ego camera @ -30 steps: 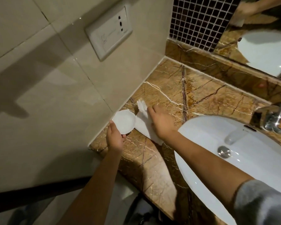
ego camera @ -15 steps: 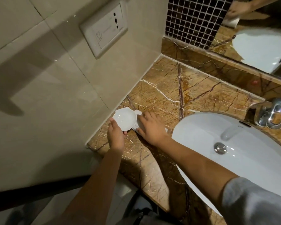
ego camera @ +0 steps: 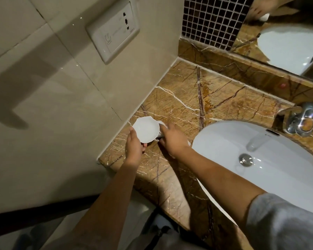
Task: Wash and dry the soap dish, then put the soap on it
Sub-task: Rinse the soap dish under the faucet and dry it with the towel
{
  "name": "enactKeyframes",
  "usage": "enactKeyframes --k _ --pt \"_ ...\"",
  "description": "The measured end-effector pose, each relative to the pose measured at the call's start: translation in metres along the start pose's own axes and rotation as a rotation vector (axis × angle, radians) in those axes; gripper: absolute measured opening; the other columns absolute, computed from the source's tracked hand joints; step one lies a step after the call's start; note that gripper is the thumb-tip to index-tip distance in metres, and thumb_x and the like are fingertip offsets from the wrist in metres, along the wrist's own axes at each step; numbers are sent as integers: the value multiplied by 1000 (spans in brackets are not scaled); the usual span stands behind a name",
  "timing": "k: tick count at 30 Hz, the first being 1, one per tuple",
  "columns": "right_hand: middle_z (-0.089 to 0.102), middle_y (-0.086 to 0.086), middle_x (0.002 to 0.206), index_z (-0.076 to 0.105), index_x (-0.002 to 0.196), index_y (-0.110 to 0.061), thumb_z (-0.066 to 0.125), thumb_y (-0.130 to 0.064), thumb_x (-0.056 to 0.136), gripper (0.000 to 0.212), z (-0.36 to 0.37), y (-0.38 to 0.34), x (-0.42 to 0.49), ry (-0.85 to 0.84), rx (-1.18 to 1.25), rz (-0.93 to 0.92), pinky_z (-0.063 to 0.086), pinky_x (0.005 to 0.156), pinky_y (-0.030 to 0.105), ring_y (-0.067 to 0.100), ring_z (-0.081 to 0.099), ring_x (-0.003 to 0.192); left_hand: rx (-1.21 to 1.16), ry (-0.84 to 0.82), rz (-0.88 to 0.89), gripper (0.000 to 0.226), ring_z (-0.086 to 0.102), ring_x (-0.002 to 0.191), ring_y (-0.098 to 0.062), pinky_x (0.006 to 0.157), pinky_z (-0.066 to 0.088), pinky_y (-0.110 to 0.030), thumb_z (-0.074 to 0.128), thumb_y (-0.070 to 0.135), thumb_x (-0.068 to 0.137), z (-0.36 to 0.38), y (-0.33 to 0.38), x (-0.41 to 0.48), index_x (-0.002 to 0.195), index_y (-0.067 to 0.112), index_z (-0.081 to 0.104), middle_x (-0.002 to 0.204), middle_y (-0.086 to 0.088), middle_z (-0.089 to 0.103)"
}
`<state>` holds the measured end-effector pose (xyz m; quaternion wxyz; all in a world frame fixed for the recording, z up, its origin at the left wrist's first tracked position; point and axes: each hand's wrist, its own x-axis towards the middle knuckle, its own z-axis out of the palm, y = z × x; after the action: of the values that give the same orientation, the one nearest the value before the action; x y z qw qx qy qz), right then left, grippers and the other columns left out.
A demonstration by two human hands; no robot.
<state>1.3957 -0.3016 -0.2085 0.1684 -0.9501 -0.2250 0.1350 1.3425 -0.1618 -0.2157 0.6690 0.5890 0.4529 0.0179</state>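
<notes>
Brown marble counter (ego camera: 179, 98), white basin (ego camera: 271, 159), beige tiled wall (ego camera: 61, 87)

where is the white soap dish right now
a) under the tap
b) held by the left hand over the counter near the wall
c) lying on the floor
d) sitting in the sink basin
b: the left hand grips the soap dish at its near rim, over the marble counter by the wall, well left of the sink.
</notes>
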Motion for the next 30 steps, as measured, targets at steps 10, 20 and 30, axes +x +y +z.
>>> enactKeyframes --k 10,20,30 --pt "57 9 124 52 134 -24 62 -19 80 55 -91 94 -87 603 512 324 40 79 25 25 57 108 163 -328 79 42 52 48 -12 36 38 -17 33 54 97 116 -4 -39 113 22 54 73 3 61" --pt "53 9 137 57 128 -17 62 -18 77 51 -100 116 -141 438 45 215 54 65 38 33 54 114 298 -581 58 50 44 41 -12 39 33 -17 23 46 101 196 -11 -93 108 10 56 66 -4 52" --pt "58 -2 133 63 122 -24 62 -24 79 43 -121 140 -157 194 -46 2 41 65 31 25 53 103 283 -850 20 50 66 49 -15 32 46 -21 30 44 100 196 -1 -92 126 7 51 83 -9 66"
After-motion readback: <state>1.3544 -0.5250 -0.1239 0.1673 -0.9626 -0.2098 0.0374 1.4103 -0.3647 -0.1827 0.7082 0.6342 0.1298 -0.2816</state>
